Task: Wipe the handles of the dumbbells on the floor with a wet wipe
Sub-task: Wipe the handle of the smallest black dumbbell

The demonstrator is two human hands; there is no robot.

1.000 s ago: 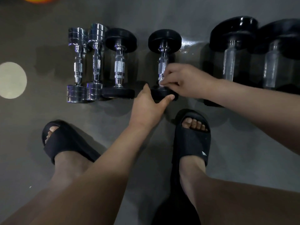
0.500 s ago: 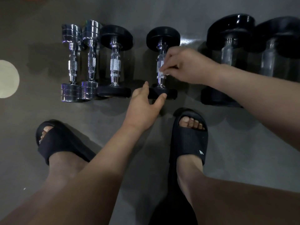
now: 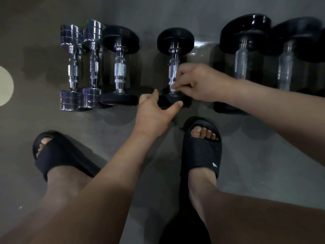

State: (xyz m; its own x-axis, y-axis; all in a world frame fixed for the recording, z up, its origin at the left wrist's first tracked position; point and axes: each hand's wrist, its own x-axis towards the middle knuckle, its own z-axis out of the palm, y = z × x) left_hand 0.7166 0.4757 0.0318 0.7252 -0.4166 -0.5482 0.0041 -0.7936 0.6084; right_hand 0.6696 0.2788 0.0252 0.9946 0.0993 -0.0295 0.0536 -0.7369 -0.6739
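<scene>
The dumbbell (image 3: 175,40) was gripped at its near end by the left hand (image 3: 154,115), a wet wipe (image 3: 174,88) pinched on its handle (image 3: 173,69) by the right hand (image 3: 198,83); bare floor (image 3: 149,67) flanked it.

The grey floor (image 3: 263,147) carries six dumbbells in a row at its far side, handles running near to far. From the left: a chrome dumbbell (image 3: 72,67) touching a second chrome dumbbell (image 3: 94,66), a black dumbbell (image 3: 120,67) just beside them, then after a gap a fourth dumbbell (image 3: 173,66) with black plates. Well to its right lie a big dumbbell (image 3: 242,64) and a last big dumbbell (image 3: 286,67), side by side. A wet sheen (image 3: 198,50) shows right of the fourth's far plate, and a pale round patch (image 3: 5,85) at the left edge. On the near floor stand a left slide (image 3: 58,155) and a right slide (image 3: 202,150), both worn on feet.
</scene>
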